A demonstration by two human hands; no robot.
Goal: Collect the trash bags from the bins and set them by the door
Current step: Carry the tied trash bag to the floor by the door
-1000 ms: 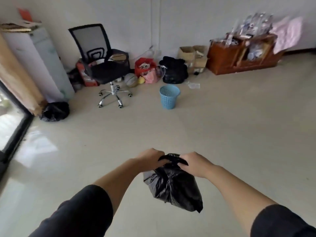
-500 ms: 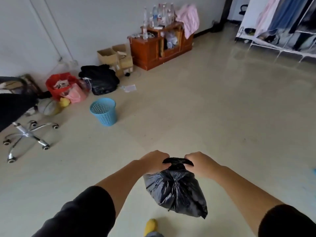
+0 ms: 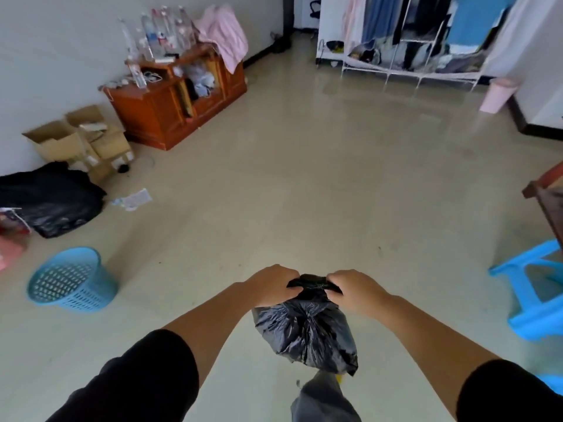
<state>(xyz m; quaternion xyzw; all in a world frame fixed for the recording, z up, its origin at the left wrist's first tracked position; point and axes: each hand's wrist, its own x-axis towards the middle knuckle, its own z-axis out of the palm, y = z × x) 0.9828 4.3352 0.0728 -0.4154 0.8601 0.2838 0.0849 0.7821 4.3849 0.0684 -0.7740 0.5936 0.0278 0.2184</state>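
Observation:
A small full black trash bag (image 3: 306, 330) hangs in front of me above the floor. My left hand (image 3: 271, 284) and my right hand (image 3: 353, 289) both grip its gathered neck, one on each side. An empty light blue mesh bin (image 3: 71, 281) stands on the floor at the left. A pink bin (image 3: 498, 95) stands far right by the wall. A larger black bag (image 3: 51, 199) lies on the floor at the far left. No door shows in this view.
A wooden cabinet (image 3: 179, 92) with bottles and cardboard boxes (image 3: 76, 138) line the left wall. A clothes rack (image 3: 411, 38) fills the back. A blue plastic stool (image 3: 533, 290) and dark wooden furniture (image 3: 548, 199) sit at the right. My leg (image 3: 323, 400) shows below the bag.
My view has swung to the right: the office chair and glass door left the frame, the blue bin slid left, the clothes rack and stool appeared. Both hands kept hold of the bag.

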